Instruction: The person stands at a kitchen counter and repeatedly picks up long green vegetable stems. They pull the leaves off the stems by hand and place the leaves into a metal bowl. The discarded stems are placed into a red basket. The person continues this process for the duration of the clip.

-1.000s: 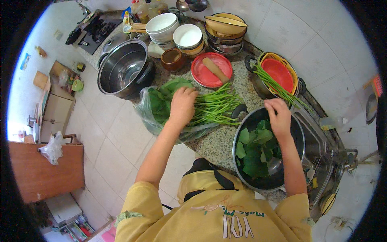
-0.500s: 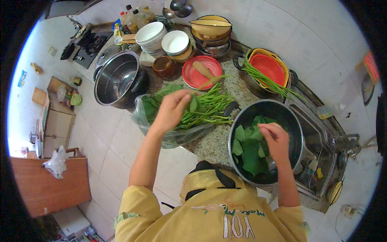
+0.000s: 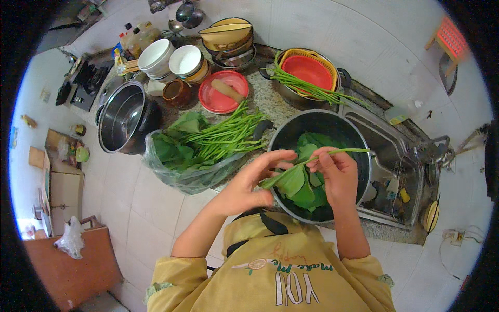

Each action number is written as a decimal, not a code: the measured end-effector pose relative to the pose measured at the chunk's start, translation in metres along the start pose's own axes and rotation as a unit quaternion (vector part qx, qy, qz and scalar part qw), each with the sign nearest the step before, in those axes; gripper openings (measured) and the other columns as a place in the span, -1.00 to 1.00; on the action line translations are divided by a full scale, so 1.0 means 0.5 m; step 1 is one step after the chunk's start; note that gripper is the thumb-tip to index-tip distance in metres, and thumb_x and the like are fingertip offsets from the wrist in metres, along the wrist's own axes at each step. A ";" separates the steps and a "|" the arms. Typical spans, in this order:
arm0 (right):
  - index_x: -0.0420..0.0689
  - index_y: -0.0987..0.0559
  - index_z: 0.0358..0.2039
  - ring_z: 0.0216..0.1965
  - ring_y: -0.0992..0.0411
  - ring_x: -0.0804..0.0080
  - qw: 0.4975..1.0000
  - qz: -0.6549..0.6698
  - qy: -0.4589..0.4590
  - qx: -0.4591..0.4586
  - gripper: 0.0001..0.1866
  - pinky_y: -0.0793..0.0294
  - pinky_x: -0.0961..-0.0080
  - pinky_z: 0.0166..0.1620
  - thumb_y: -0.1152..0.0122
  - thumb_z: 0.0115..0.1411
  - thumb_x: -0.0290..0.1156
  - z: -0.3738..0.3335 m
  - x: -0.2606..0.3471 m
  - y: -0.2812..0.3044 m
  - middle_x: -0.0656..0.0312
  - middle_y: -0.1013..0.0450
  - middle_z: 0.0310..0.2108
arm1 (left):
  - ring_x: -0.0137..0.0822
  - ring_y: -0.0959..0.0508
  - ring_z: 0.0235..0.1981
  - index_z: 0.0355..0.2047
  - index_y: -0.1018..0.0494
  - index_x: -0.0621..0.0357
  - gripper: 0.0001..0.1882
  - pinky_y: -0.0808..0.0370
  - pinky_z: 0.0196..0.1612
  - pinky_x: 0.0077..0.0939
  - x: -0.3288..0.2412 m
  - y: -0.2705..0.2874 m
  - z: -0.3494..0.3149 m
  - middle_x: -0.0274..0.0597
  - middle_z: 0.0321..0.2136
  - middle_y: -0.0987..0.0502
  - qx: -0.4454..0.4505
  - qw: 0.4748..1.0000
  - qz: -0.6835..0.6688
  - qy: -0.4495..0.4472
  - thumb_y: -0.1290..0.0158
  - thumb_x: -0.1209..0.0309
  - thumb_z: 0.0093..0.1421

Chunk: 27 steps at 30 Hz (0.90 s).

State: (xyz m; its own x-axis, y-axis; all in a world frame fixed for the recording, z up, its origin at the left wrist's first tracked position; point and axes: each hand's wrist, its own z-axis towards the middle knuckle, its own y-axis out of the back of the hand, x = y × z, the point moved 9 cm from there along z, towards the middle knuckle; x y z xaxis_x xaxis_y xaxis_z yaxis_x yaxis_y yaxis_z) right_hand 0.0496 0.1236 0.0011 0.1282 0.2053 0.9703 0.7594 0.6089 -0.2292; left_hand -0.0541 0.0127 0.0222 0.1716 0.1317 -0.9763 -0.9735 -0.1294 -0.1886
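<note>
Over a large dark pot (image 3: pixel 285 136), my right hand (image 3: pixel 337 174) pinches a green leafy stem (image 3: pixel 340 151); its thin stalk sticks out to the right. Broad leaves (image 3: pixel 297 184) of that stem hang to the left. Beside these leaves is my left hand (image 3: pixel 254 182), thumb and fingers apart, not closed on anything that I can see. Loose green leaves lie inside the pot. To the left, a clear plastic bag (image 3: pixel 182 179) holds more leafy greens, their long stalks (image 3: pixel 228 136) fanned toward the pot.
A sink (image 3: pixel 400 156) with a faucet adjoins the pot on the right. Behind stand red baskets (image 3: pixel 210 99) and a pot with colanders (image 3: pixel 306 73) and stalks across it. Farther left are white bowls (image 3: pixel 185 61), a brown jar (image 3: pixel 175 92) and an open steel pot (image 3: pixel 122 117).
My left hand has moved right, from above the bag to the pot's near left rim. The leafy stem is now in my right hand. The whole view has shifted.
</note>
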 end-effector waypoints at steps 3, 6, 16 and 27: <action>-0.31 -0.47 -0.37 -0.44 -0.44 0.47 1.000 0.006 -0.011 -0.006 -0.81 -0.43 0.64 -0.38 -0.02 0.14 -0.41 -0.013 -0.002 0.017 0.14 -0.44 -0.46 | -0.20 -0.35 -0.07 -0.05 -0.28 0.18 -0.46 -0.28 -0.02 -0.40 -0.060 -0.030 0.000 -0.08 -0.10 -0.35 -0.036 0.946 0.306 -0.101 -0.15 0.46 -0.10; -0.27 -0.41 -0.26 -0.45 -0.43 0.44 0.991 0.129 -0.036 0.015 -0.79 -0.43 0.58 -0.35 0.00 0.15 -0.39 -0.023 -0.019 0.025 0.13 -0.42 -0.45 | -0.14 -0.43 -0.18 -0.18 -0.40 0.18 -0.64 -0.36 -0.14 -0.42 -0.046 -0.046 -0.003 -0.08 -0.24 -0.43 -0.019 0.935 0.333 -0.120 -0.07 0.55 -0.07; -0.11 -0.13 0.08 -0.19 -0.35 0.43 0.997 0.022 -0.036 0.061 -0.33 -0.32 0.58 -0.15 -0.02 -0.10 -0.72 -0.074 0.021 -0.006 0.18 -0.36 -0.27 | -0.23 -0.49 -0.41 -0.37 -0.35 0.26 -0.90 -0.38 -0.32 -0.55 -0.054 -0.061 0.003 -0.12 -0.44 -0.47 -0.125 0.930 0.321 -0.132 0.07 0.56 0.05; -0.26 -0.23 0.00 -0.33 -0.42 0.48 0.989 0.043 -0.120 0.071 -0.41 -0.34 0.63 -0.22 0.03 -0.14 -0.74 -0.110 0.033 0.015 0.13 -0.46 -0.38 | -0.63 -0.38 -0.44 -0.33 -0.31 0.25 -0.90 -0.31 -0.36 -0.76 0.037 -0.028 0.009 -0.37 -0.47 -0.42 -0.150 0.983 -0.088 0.065 0.13 0.48 0.17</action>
State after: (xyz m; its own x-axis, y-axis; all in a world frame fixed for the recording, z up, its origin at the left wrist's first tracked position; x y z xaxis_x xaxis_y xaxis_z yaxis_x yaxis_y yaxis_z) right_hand 0.0924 0.0896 0.0194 0.0203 0.4272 0.9039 0.6521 0.6796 -0.3359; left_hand -0.0379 0.0215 0.0073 0.3706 0.0546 -0.9272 -0.8418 -0.4022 -0.3601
